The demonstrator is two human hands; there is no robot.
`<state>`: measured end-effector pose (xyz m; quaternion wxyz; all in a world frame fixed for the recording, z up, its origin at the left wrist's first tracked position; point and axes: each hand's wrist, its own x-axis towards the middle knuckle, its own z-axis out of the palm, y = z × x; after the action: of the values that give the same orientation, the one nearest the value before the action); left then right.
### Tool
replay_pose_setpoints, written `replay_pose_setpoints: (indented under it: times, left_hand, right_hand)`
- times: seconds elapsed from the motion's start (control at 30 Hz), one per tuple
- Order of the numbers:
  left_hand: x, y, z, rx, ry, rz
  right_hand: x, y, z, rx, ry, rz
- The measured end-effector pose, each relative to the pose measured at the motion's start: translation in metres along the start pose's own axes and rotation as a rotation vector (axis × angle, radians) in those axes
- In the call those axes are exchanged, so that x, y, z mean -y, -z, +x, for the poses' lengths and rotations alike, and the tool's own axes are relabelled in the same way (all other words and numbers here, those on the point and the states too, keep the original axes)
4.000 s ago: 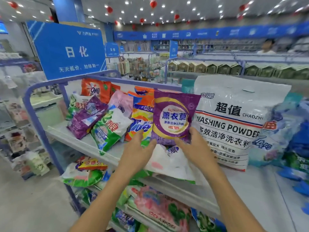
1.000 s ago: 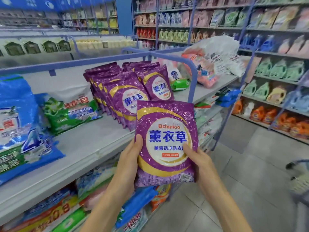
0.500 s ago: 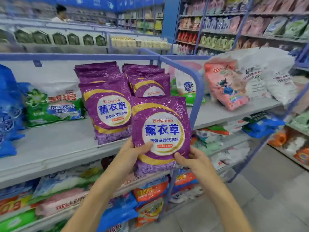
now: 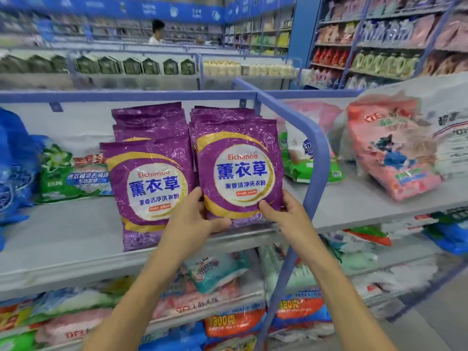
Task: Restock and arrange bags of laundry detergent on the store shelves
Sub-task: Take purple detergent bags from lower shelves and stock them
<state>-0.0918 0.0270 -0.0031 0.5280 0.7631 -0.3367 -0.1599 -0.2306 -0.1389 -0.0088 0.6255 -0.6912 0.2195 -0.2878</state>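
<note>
Left hand (image 4: 192,221) and right hand (image 4: 286,211) both grip the bottom corners of a purple detergent bag (image 4: 239,165), thumbs on its front. Bag upright at the front of the right purple stack (image 4: 222,114) on the grey shelf (image 4: 76,239), just beside the left stack's front bag (image 4: 149,188), blue divider rail (image 4: 316,158) on its right
</note>
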Motion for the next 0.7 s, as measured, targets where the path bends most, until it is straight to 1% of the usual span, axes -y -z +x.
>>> replay_pose_setpoints:
  times: [0.07, 0.2, 0.27, 0.4, 0.47, 0.63, 0.7]
  left_hand:
    - [0.001, -0.008, -0.004, -0.074, 0.021, 0.016]
    - [-0.001, -0.026, -0.021, -0.243, 0.040, 0.092]
    - [-0.004, -0.033, -0.029, -0.303, 0.061, 0.140]
    - [-0.011, -0.039, -0.039, -0.329, 0.119, 0.157]
    - [-0.011, -0.042, -0.041, -0.339, 0.159, 0.142]
    - [-0.007, -0.047, -0.038, -0.349, 0.269, 0.181]
    - [-0.007, -0.045, -0.033, -0.331, 0.278, 0.198]
  right_hand:
    - [-0.008, 0.002, 0.005, 0.018, -0.022, -0.036]
    - [-0.022, 0.005, -0.001, 0.028, -0.005, -0.060]
    - [-0.024, 0.006, -0.004, 0.024, -0.007, -0.115]
    - [-0.029, 0.006, -0.006, -0.003, 0.027, -0.314]
    - [-0.031, 0.007, -0.006, -0.016, 0.023, -0.374]
    - [-0.035, 0.009, -0.001, 0.022, -0.036, -0.351]
    - [-0.042, 0.008, 0.001, -0.005, -0.045, -0.325]
